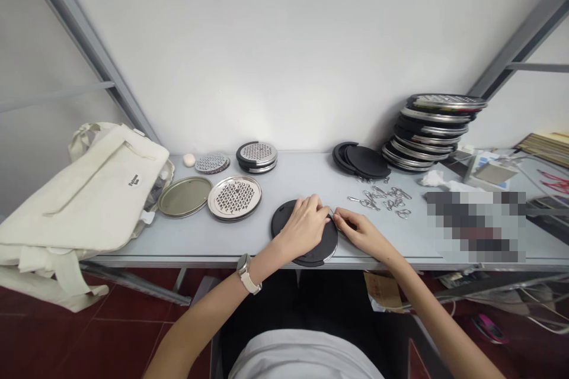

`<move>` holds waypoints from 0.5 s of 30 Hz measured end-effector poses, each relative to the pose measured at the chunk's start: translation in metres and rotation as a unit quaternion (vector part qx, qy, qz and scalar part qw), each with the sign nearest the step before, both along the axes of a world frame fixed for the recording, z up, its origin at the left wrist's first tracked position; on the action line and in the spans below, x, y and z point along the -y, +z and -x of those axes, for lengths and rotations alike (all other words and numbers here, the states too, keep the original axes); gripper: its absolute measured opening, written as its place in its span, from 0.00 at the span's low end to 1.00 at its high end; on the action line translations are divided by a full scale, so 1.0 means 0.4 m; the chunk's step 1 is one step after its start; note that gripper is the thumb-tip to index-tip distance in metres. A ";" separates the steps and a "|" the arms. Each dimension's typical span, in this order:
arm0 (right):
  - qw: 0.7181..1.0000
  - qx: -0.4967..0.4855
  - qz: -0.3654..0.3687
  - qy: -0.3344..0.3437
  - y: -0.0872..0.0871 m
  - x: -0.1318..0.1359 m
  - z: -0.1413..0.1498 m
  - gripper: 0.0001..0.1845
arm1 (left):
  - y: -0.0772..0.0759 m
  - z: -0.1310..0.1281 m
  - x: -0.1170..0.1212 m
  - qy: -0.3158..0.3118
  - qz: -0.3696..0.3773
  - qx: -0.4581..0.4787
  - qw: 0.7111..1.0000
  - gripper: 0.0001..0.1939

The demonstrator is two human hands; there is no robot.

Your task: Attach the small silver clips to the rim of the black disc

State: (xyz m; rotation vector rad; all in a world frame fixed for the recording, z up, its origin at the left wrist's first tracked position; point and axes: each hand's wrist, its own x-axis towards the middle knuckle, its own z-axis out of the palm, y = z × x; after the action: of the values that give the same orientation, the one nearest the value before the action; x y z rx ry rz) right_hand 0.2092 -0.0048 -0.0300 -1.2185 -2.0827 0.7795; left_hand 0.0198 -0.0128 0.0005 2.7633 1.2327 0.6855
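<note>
In front of me a black round grater base [326, 243] lies flat near the table's front edge, a sliver of metal rim showing at its lower right. My left hand [304, 222] holds it down from above, fingers bent together toward its right side. My right hand [355, 230] is closed in a pinch at the base's upper right edge, on a thin metal wire piece [331, 211] that is mostly hidden by the fingers. Several loose metal wire clips [377, 194] lie just beyond the right hand.
A perforated grater disc [235, 196] and plain round metal plate [184, 196] lie left. Smaller graters [258, 155] sit behind. Black round covers [367, 161] and a tall grater stack [431, 130] stand right. A cream bag [84, 195] hangs over the left edge.
</note>
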 end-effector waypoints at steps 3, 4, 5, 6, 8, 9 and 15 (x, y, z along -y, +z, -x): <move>1.000 0.002 0.003 0.001 0.002 0.001 0.001 0.19 | 0.000 0.000 0.000 -0.001 -0.004 -0.002 1.000 0.10; 1.000 0.002 0.003 0.001 0.002 0.001 0.001 0.19 | 0.000 0.000 0.000 -0.002 -0.006 -0.002 1.000 0.10; 1.000 0.002 0.004 0.001 0.003 0.001 0.001 0.19 | -0.001 0.000 0.000 -0.003 -0.007 -0.002 1.000 0.10; 1.000 0.001 0.005 0.001 0.004 0.001 0.002 0.19 | -0.001 0.000 0.000 -0.003 -0.008 -0.002 1.000 0.10; 1.000 -0.001 0.006 0.001 0.005 0.001 0.002 0.19 | -0.001 0.000 0.001 -0.003 -0.008 -0.002 1.000 0.10; 1.000 -0.002 0.007 0.001 0.005 0.001 0.002 0.19 | -0.001 0.000 0.001 -0.001 -0.008 -0.002 1.000 0.10; 1.000 -0.017 0.013 -0.005 0.008 0.003 -0.001 0.19 | -0.001 0.006 -0.006 0.013 -0.007 0.002 1.000 0.13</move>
State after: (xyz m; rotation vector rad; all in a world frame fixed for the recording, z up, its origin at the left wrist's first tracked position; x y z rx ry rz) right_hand 0.2096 -0.0060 -0.0266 -1.2210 -2.0435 0.8185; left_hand 0.0175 -0.0102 0.0000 2.7602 1.2698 0.7039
